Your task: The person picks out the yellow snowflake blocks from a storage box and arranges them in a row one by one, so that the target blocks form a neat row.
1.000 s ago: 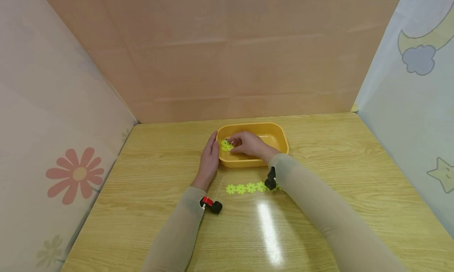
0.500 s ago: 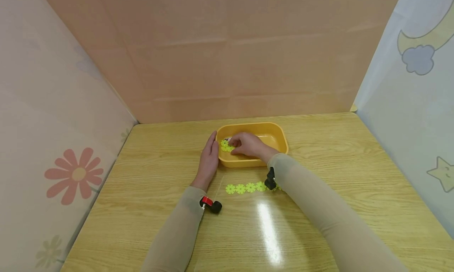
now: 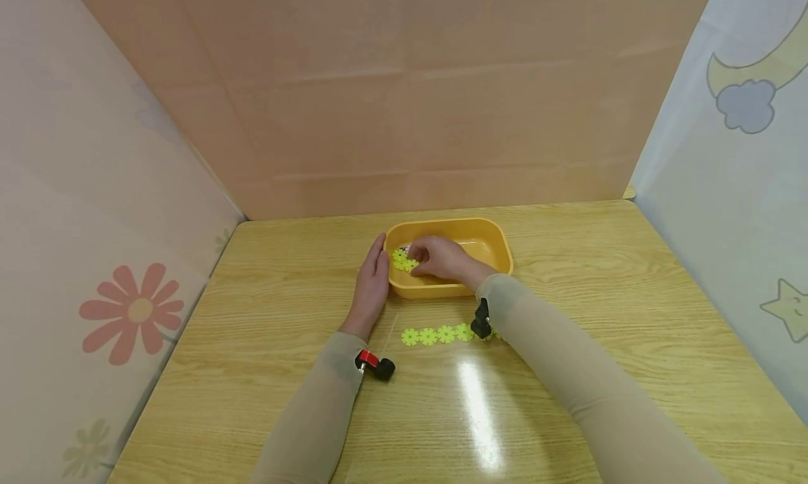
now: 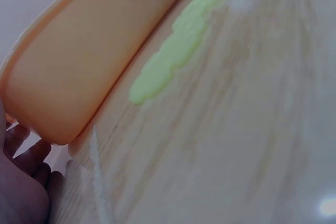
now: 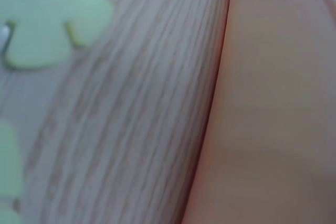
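A yellow plastic tray (image 3: 447,292) stands on the wooden table toward the back. My left hand (image 3: 369,287) lies along its left outer wall with the fingers straight; in the left wrist view its fingertips (image 4: 37,153) touch the tray's end. My right hand (image 3: 442,256) reaches into the tray over the front rim. Its thumb and bent fingers pinch a yellow-green snowflake disc (image 3: 412,265) near the left end. Another yellow disc (image 3: 400,255) lies beside it, and something white and dark shows behind, partly hidden by the hand.
In front of the tray a row of joined yellow-green snowflake discs (image 3: 438,335) lies on the table (image 3: 303,287); its right end is hidden by my right wrist. A thin pale strand (image 3: 391,333) lies left of the row. Patterned walls stand on both sides.
My right hand has shifted very slightly to the right inside the tray, fingers still at the discs. My left hand, the tray and the row stay as they were.
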{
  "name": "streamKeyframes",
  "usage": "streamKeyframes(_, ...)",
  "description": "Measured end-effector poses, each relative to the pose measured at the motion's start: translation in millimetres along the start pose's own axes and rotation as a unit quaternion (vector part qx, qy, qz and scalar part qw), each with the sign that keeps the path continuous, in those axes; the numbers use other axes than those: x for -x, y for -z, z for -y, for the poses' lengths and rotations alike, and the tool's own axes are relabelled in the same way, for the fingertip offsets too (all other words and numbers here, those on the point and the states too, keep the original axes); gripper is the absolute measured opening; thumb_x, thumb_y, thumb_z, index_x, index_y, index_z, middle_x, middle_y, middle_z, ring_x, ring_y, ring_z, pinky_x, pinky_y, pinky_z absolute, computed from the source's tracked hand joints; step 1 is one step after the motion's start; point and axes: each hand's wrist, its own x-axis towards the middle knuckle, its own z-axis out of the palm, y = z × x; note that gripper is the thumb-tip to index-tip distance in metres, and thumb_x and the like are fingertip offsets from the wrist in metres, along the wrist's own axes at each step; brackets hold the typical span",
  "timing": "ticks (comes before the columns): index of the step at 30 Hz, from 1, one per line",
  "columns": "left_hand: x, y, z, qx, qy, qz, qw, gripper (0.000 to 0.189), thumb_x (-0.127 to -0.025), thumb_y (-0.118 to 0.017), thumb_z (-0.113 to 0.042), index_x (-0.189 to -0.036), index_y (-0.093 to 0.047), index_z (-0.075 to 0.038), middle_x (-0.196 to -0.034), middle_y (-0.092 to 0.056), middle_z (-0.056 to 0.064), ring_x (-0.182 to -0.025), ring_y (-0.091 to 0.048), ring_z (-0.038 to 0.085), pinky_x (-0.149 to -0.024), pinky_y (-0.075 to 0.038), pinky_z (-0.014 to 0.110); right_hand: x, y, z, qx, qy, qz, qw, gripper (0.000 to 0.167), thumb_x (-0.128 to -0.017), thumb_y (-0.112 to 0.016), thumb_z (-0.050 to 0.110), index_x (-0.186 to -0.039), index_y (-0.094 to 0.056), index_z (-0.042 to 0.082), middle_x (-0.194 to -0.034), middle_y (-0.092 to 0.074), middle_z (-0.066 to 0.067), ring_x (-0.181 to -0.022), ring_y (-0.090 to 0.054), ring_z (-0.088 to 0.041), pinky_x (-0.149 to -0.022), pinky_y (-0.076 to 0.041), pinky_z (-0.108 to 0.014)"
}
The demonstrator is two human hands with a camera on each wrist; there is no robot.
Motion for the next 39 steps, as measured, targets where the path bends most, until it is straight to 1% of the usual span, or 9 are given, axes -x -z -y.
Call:
streamKeyframes(3,0.2,-0.2,-0.3,0.003,0.001,0.0,1.0,0.058,-0.122,-0.034,-0.041,-0.176,-0.032,-0.022,-0.177,-0.036,-0.003,-0.164,-0.03,0.022,-0.133,-0.028,0.049,0.2,-0.5,-0.1,-0.003,0.004,0.0,1.0,0.028,-0.096,-0.09,0.017,-0.119,-0.076,0.008,-0.114,-0.076,-0.006,-0.104,-0.069,-0.024,-0.1,-0.058,-0.043)
streamKeyframes(8,0.7,-0.5,-0.7,0.006,0.005,0.0,1.0,0.057,-0.121,-0.034,-0.043,-0.176,-0.032,-0.027,-0.178,-0.035,-0.005,-0.164,-0.029,0.021,-0.133,-0.027,0.049,1.4,-0.3,0.5,-0.008,0.011,0.002,0.9999,0.026,-0.097,-0.088,0.015,-0.119,-0.075,0.008,-0.108,-0.075,-0.006,-0.1,-0.068,-0.024,-0.096,-0.058,-0.043)
streamKeyframes(11,1.1,-0.3,-0.7,0.005,0.007,-0.001,1.0,0.056,-0.121,-0.034,-0.043,-0.176,-0.032,-0.03,-0.177,-0.035,-0.006,-0.164,-0.03,0.02,-0.134,-0.027,0.048,1.8,0.0,0.5,-0.005,0.01,0.002,0.9999,0.026,-0.098,-0.087,0.016,-0.121,-0.077,0.008,-0.108,-0.076,-0.006,-0.101,-0.069,-0.024,-0.098,-0.058,-0.043)
streamKeyframes(15,1.2,-0.2,-0.5,0.004,0.007,-0.006,0.9999,0.056,-0.121,-0.035,-0.043,-0.176,-0.033,-0.029,-0.177,-0.036,-0.005,-0.164,-0.031,0.02,-0.133,-0.028,0.047,1.9,0.3,0.1,-0.003,0.006,0.005,1.0,0.029,-0.099,-0.087,0.018,-0.125,-0.08,0.006,-0.111,-0.079,-0.006,-0.103,-0.071,-0.023,-0.101,-0.058,-0.044)
streamKeyframes(19,1.0,-0.2,0.8,0.003,0.005,-0.007,1.0,0.057,-0.121,-0.035,-0.043,-0.176,-0.034,-0.028,-0.177,-0.037,-0.005,-0.163,-0.031,0.021,-0.133,-0.028,0.048,1.7,0.1,-0.4,-0.004,0.005,0.008,0.9999,0.032,-0.098,-0.087,0.018,-0.127,-0.081,0.005,-0.111,-0.081,-0.006,-0.102,-0.072,-0.022,-0.101,-0.059,-0.043)
streamKeyframes(30,2.4,0.1,1.5,0.003,0.006,-0.003,1.0,0.058,-0.121,-0.034,-0.044,-0.176,-0.032,-0.026,-0.178,-0.034,-0.006,-0.164,-0.029,0.021,-0.134,-0.027,0.049,2.7,1.1,-0.8,0.008,0.012,0.011,0.9998,0.031,-0.097,-0.089,0.02,-0.125,-0.083,0.008,-0.105,-0.079,-0.003,-0.096,-0.068,-0.021,-0.096,-0.059,-0.042)
streamKeyframes(39,2.2,0.0,1.2,0.003,-0.001,-0.003,1.0,0.058,-0.122,-0.034,-0.043,-0.176,-0.033,-0.025,-0.178,-0.035,-0.004,-0.164,-0.03,0.021,-0.133,-0.028,0.048,2.8,0.8,-0.3,0.008,0.005,0.008,0.9999,0.032,-0.097,-0.089,0.024,-0.125,-0.084,0.009,-0.105,-0.08,-0.001,-0.097,-0.071,-0.019,-0.096,-0.059,-0.04)
